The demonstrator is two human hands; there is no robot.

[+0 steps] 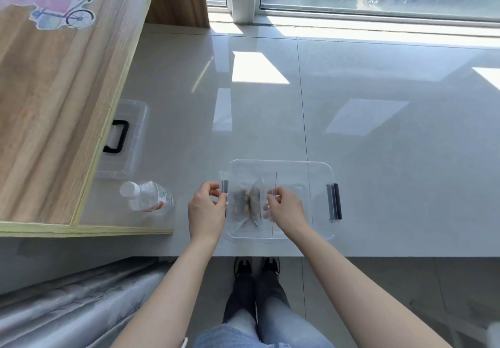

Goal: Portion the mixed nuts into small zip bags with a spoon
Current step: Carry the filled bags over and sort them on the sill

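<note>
Inspecting: we find both hands working at the clear rectangular plastic storage box [319, 174] with dark grey side latches, which we take as our landmark.
Risk one: we judge the bag could slip and spill if the pinch loosens, since thin film gives little purchase.
Risk two: we judge the light box could slide on the glossy grey counter [378, 131] if either hand pulls sideways.
Risk three: we see no spoon anywhere; portioning cannot proceed until one is found.
Task item: the small clear zip bag with a thin red seal line [276, 185] lies over the middle of the box, its seal running front to back.
Nuts: the brown mixed nuts [247, 201] sit in clear film inside the left half of the box; whether in the same bag or another, we cannot tell.
Right hand: the right hand [286, 208] pinches the zip bag at the seal line, directly above the box centre, just right of the nuts.
Left hand: the left hand [207, 212] is at the left end of the box, fingers curled by the left latch; whether it grips the latch or the film, we cannot tell.
Surroundings: a clear plastic water bottle with a white cap [147, 197] lies well left of the box; a clear lid with a black handle [121, 139] lies farther left and behind.
</note>
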